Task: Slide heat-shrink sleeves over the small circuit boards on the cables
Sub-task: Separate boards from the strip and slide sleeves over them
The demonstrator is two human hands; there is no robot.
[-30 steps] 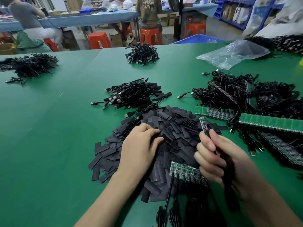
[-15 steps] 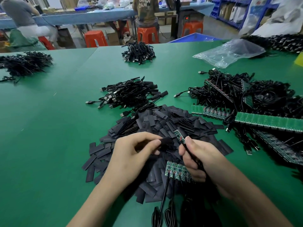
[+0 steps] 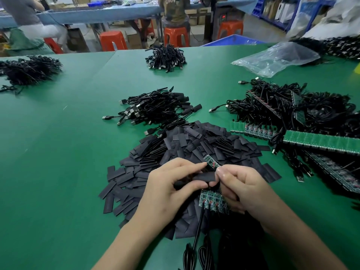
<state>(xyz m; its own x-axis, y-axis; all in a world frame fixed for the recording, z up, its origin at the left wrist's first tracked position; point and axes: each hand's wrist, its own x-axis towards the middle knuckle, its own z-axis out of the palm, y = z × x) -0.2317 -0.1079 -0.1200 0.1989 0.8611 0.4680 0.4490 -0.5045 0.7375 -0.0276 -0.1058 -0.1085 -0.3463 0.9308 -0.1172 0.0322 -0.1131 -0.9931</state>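
My left hand pinches a flat black heat-shrink sleeve between thumb and fingers, lying crosswise. My right hand pinches a small green circuit board on its black cable, and the board's far end sticks up just above the sleeve. Both hands meet over a large pile of loose black sleeves. Beneath my hands a short strip of joined green boards lies with black cables trailing toward me.
The green table holds a heap of cables with sleeved ends behind the pile. Cables tangled with green board strips lie at the right. Further cable bundles and a clear plastic bag sit farther back. People sit at a far bench.
My left hand has lifted a sleeve out of the pile. My right hand has carried the board leftward and down until it meets the sleeve.
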